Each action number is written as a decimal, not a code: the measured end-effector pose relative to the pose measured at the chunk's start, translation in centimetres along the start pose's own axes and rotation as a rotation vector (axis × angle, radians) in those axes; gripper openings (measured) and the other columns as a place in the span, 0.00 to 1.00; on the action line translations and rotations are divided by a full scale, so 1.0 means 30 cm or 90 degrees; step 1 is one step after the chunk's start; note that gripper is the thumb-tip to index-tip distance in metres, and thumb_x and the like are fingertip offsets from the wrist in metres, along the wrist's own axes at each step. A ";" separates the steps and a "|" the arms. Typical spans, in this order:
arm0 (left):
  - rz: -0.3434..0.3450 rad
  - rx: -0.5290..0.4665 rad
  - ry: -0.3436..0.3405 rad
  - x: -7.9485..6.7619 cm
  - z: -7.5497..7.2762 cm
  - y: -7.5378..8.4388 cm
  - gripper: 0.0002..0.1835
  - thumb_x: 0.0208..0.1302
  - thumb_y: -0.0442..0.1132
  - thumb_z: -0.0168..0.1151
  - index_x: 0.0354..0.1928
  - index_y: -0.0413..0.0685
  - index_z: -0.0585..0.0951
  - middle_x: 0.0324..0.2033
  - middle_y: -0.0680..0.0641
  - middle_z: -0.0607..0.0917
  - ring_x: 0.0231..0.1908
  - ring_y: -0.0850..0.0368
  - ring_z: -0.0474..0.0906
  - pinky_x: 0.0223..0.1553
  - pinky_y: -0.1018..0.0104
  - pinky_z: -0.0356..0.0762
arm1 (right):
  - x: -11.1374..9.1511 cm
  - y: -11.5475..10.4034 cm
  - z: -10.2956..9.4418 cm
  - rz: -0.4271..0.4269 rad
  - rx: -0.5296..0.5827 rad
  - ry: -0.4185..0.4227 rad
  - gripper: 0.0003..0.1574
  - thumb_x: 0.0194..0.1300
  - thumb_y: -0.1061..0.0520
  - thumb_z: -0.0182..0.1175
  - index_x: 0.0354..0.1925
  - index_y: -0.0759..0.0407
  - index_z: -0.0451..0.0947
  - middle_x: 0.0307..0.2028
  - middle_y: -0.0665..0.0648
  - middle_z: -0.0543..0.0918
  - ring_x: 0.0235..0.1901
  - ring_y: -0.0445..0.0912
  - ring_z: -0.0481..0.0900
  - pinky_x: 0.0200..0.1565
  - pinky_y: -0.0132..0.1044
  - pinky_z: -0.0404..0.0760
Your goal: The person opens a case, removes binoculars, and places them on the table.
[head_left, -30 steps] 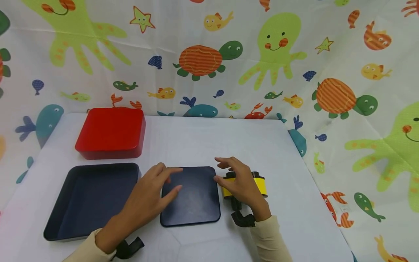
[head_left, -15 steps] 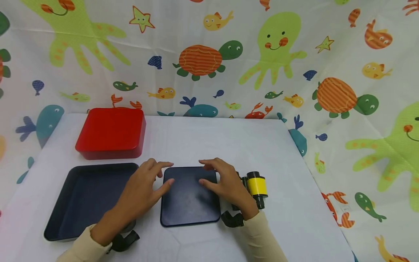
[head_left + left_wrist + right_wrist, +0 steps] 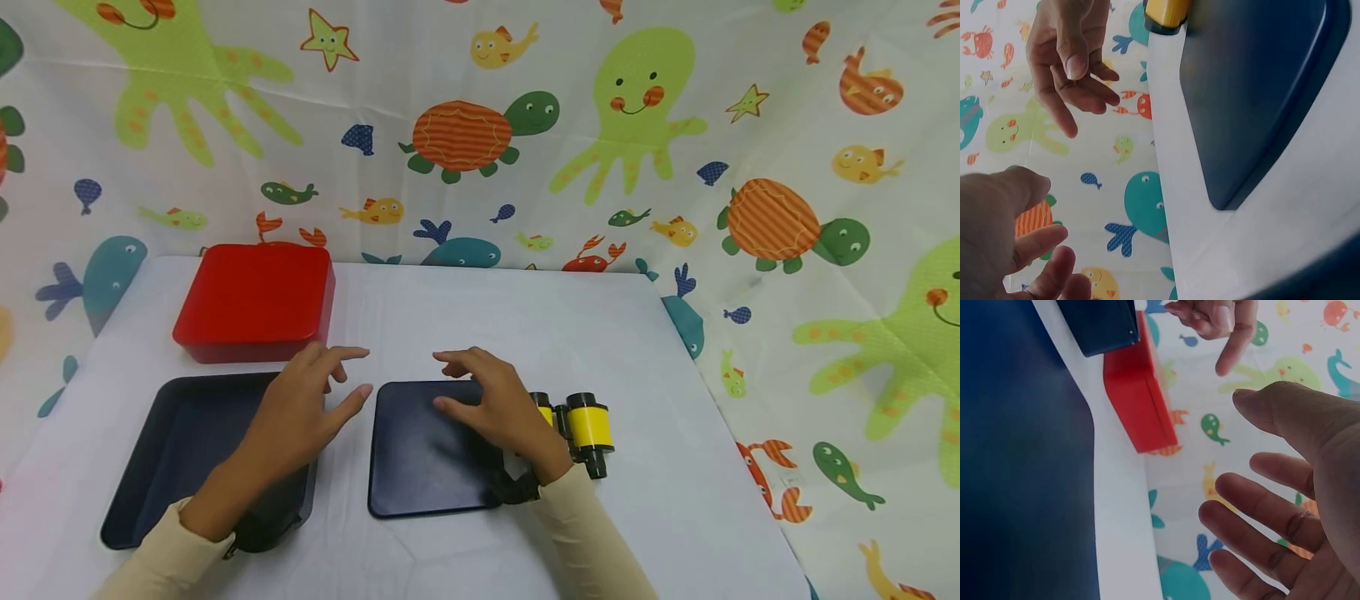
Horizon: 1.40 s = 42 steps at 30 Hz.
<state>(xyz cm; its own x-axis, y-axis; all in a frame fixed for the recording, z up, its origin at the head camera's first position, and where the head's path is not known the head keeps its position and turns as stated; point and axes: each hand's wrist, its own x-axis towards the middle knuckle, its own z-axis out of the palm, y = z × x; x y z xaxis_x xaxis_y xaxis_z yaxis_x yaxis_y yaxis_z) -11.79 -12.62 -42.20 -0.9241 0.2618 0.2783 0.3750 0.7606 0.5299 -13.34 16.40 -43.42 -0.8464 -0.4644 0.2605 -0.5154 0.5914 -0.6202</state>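
My left hand (image 3: pixel 292 412) hovers over the right side of a deep dark-blue tray (image 3: pixel 176 433), fingers spread and holding nothing. Above the right part of a flat dark-blue panel (image 3: pixel 420 475) hangs my right hand (image 3: pixel 498 408), its thumb apart from loosely bent fingers and nothing between them. Yellow-and-black binoculars (image 3: pixel 589 427) lie on the table just right of that hand, partly hidden behind it. Both palms face each other across a gap, and the left wrist view has the panel (image 3: pixel 1247 94) below and beside the hands.
A red box (image 3: pixel 255 300) stands at the back left, behind the tray. The white table (image 3: pixel 480 321) ends at a cloth backdrop (image 3: pixel 337 108) printed with sea animals, at the back and right.
Both hands have shifted left: the left from the panel's left edge to over the tray, the right from over the binoculars to over the panel. The objects have stayed put.
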 end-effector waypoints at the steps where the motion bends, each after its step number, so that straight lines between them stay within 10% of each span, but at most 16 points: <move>1: -0.002 -0.002 0.004 0.003 -0.007 -0.005 0.30 0.62 0.43 0.78 0.66 0.51 0.82 0.41 0.45 0.82 0.36 0.53 0.76 0.33 0.66 0.80 | 0.007 -0.003 0.002 -0.003 -0.002 -0.001 0.38 0.68 0.47 0.74 0.72 0.48 0.76 0.57 0.51 0.86 0.56 0.44 0.85 0.61 0.50 0.86; 20: -0.040 -0.040 0.047 0.053 -0.067 -0.148 0.31 0.62 0.43 0.77 0.66 0.46 0.79 0.50 0.39 0.81 0.45 0.42 0.82 0.44 0.36 0.89 | 0.137 -0.033 0.063 -0.032 0.024 0.019 0.38 0.68 0.50 0.74 0.72 0.50 0.74 0.52 0.51 0.85 0.53 0.45 0.85 0.56 0.49 0.88; 42: -0.111 0.019 0.069 0.129 -0.205 -0.346 0.38 0.60 0.42 0.78 0.70 0.38 0.74 0.56 0.29 0.76 0.49 0.32 0.74 0.48 0.26 0.83 | 0.304 -0.106 0.152 0.085 0.022 0.009 0.47 0.68 0.44 0.73 0.79 0.42 0.65 0.60 0.52 0.82 0.57 0.47 0.86 0.58 0.42 0.88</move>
<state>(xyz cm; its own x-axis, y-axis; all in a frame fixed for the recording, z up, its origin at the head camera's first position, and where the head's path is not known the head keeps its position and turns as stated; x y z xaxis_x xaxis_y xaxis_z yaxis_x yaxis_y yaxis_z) -18.82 -23.16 -41.70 -0.9611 0.0600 0.2695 0.2058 0.8065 0.5542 -18.81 7.29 -42.45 -0.9089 -0.3743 0.1840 -0.3936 0.6238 -0.6752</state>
